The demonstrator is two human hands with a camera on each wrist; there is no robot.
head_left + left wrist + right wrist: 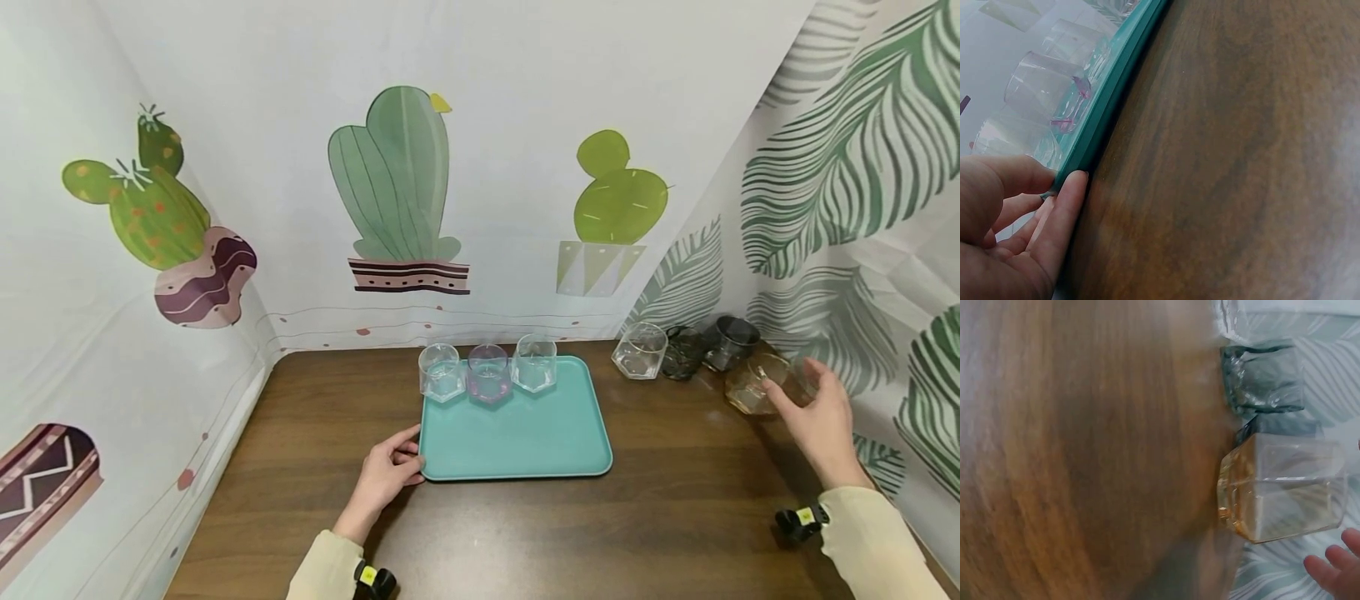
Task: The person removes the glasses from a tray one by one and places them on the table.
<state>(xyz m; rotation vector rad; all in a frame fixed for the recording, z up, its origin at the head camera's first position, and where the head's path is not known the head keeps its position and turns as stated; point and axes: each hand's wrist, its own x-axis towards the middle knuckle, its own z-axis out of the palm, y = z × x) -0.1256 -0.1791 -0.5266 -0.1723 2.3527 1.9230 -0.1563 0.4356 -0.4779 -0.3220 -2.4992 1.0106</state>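
At the left edge of a teal tray (517,442), my left hand (386,475) pinches the rim near the front corner; the left wrist view shows thumb and fingers against the tray wall (1107,103). Along the tray's back stand a clear glass (441,377), a pinkish-purple glass (489,382) and another clear glass (535,367). My right hand (821,421) is at an amber glass (746,390) on the far right, thumb and fingers spread. In the right wrist view, the visible fingertips (1322,569) are apart from this amber glass (1291,506).
Behind the amber glass stand a dark grey glass (731,343), a dark textured glass (681,357) and a clear glass (640,354), in a row towards the tray. Patterned cloth (510,192) hangs along the back and sides of the wooden table (525,533).
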